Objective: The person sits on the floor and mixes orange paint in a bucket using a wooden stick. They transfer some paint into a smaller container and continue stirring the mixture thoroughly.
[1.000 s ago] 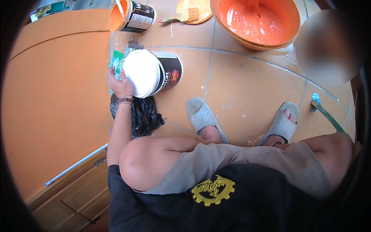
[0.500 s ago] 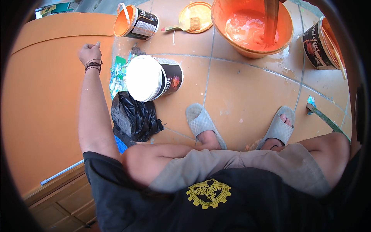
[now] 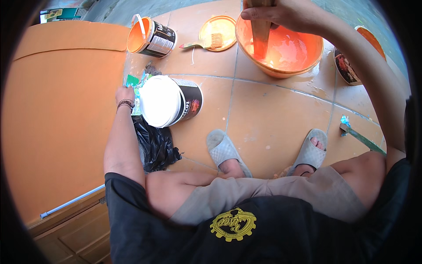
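My right hand (image 3: 281,13) is shut around a flat wooden stick (image 3: 261,33) that stands in a wide orange basin (image 3: 281,69) of orange paint at the top. My left hand (image 3: 124,95), with a bracelet on its wrist, rests knuckles up at the rim of a white-lidded black bucket (image 3: 169,102) lying on its side on the tiled floor. Its fingers are hidden. A green packet (image 3: 132,80) lies just beyond that hand. I am squatting, with both sandalled feet (image 3: 224,152) below the basin.
A small open paint can (image 3: 151,37) with an orange inside stands top left. A brush (image 3: 206,43) lies on an orange lid (image 3: 220,27). Another can (image 3: 347,67) stands right of the basin. A black plastic bag (image 3: 154,145), a green-handled tool (image 3: 360,137) and an orange panel (image 3: 57,110) are around me.
My left hand came down from the orange panel to the bucket's rim. My right hand came into view, gripping the stick in the basin. The view tilted downward.
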Available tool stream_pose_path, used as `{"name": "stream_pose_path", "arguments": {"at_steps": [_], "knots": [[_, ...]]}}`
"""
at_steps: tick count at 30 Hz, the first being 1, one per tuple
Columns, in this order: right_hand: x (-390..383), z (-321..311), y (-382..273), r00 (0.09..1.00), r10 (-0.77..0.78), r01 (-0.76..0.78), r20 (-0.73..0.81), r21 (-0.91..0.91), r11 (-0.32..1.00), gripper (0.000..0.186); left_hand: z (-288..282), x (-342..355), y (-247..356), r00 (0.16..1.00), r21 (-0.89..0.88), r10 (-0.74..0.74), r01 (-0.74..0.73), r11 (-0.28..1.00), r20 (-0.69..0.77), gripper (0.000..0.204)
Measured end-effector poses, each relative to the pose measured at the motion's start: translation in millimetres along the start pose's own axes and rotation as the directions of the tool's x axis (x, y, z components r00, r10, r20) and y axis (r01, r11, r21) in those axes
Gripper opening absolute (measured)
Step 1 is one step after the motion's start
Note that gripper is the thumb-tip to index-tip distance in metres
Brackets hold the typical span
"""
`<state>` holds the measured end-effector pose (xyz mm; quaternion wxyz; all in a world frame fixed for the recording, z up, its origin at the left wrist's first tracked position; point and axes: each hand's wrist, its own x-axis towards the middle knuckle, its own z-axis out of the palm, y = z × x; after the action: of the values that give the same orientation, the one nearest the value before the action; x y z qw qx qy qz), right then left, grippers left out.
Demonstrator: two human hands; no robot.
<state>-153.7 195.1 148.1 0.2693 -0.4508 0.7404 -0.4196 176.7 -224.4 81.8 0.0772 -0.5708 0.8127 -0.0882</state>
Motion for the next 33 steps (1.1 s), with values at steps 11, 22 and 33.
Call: {"name": "stream_pose_path", "arguments": {"at_steps": [11,22,33], "knots": [[20.0,-44.7,24.8,0.914,0.115,-0.186,-0.388,-0.15,0.971,0.021,12.0,6.7,-1.6,0.999,0.088,-0.005,0.002,0.996,0.033,0.034],[4.9,-4.8,9.1,0.993,-0.11,0.103,-0.049,-0.128,0.986,0.025,16.4,16.8,9.9,0.998,0.121,0.067,-0.068,0.99,0.012,0.024],[18.6,-43.9,42.9,0.94,-0.073,0.027,-0.334,-0.141,0.99,0.021,23.4,25.9,18.5,0.995,0.077,0.092,-0.088,0.993,-0.049,0.031]]}}
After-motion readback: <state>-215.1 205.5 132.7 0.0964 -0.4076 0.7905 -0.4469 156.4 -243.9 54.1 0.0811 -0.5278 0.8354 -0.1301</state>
